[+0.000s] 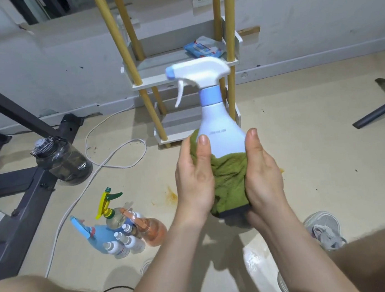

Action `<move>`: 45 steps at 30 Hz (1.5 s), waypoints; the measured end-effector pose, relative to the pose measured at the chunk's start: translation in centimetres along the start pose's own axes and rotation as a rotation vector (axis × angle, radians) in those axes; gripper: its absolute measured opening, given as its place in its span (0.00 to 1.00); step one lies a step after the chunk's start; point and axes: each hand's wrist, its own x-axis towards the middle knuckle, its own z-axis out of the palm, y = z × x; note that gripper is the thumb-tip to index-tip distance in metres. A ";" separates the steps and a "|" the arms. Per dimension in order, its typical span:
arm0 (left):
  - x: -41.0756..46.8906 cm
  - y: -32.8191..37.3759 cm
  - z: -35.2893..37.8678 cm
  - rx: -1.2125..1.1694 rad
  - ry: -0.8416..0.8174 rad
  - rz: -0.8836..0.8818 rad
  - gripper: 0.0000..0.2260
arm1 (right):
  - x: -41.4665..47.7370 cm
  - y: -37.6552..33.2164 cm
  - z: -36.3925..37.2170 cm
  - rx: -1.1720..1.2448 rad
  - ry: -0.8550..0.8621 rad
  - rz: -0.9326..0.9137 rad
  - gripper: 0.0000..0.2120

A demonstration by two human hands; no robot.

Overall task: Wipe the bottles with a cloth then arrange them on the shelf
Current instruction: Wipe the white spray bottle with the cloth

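Center frame: my L hand & R hand grip the white spray bottle upright, green cloth wrapped round its base. Behind it, upper center, the shelf; other bottles lower left.

White-and-blue spray bottle, green cloth

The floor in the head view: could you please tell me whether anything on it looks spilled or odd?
Yes: an orange-brown splatter stain marks the beige floor right of the clustered plastic spray bottles, resembling a dried spill.
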 end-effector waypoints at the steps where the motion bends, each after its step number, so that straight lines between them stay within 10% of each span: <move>1: -0.3 -0.2 0.1 -0.032 -0.005 -0.033 0.20 | -0.1 0.3 0.4 0.023 0.020 -0.007 0.25; 4: -0.6 0.6 0.0 -0.100 0.101 -0.109 0.20 | -0.6 0.8 1.4 -0.083 -0.009 -0.071 0.36; 7: 0.8 2.3 -1.3 -0.055 0.364 -0.170 0.19 | 0.5 -0.5 0.4 -0.319 -0.195 -0.130 0.25; 12: 2.3 3.1 -2.5 0.377 0.338 0.154 0.20 | 0.7 -3.2 1.0 -0.378 -0.307 -0.125 0.23; 17: 0.5 2.3 -0.6 -0.049 0.301 0.115 0.17 | 0.2 -1.3 2.3 0.134 0.022 0.046 0.21; 24: -0.8 0.8 -1.3 0.000 -0.322 0.026 0.24 | 1.6 -1.2 0.9 0.604 0.093 0.501 0.28; 28: -0.9 0.9 -1.2 0.196 0.096 0.228 0.08 | 1.3 -1.1 1.6 0.576 -0.027 0.530 0.29; 35: 0.6 2.0 -1.8 -0.504 0.284 -0.614 0.15 | 0.4 -0.2 2.5 0.110 0.079 0.064 0.22; 41: -2.3 1.9 1.0 -0.175 0.093 -0.247 0.22 | 1.0 1.3 2.0 -0.057 0.368 -0.221 0.34; 45: -1.4 0.8 -0.2 0.256 0.093 -0.016 0.14 | 1.3 1.9 1.7 -0.044 0.195 -0.028 0.25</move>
